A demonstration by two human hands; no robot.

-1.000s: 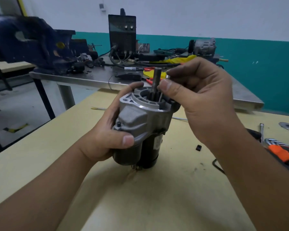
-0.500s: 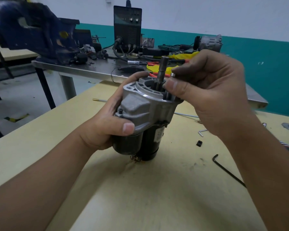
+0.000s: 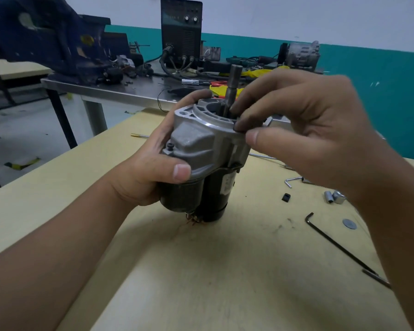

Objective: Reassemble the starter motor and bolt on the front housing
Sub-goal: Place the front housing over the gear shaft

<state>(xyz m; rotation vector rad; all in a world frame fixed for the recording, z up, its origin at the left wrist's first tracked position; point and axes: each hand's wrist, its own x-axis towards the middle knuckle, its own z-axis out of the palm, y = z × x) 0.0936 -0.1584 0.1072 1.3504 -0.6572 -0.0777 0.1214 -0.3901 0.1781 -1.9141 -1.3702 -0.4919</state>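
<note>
The starter motor (image 3: 196, 187) stands upright on the yellow table (image 3: 201, 271), black body down and grey front housing (image 3: 201, 139) on top. Its steel shaft (image 3: 233, 87) sticks up out of the housing. My left hand (image 3: 148, 170) grips the motor from the left, thumb across the housing's lower edge. My right hand (image 3: 304, 130) is at the housing's right rim, thumb and fingers pinching a small dark part (image 3: 240, 126) against it next to the shaft. What that part is stays unclear.
A long black hex key (image 3: 339, 247) lies on the table at the right, with a small bent key (image 3: 289, 181), metal sockets (image 3: 335, 197), a washer (image 3: 349, 223) and a black clip (image 3: 286, 197). Behind stand a steel bench (image 3: 120, 90), a blue vise (image 3: 46, 34) and a welder box (image 3: 181, 32).
My right hand dropped from the shaft's upper part to the housing rim, now pinching a dark piece there. The view shifted a little; my left hand kept its grip.
</note>
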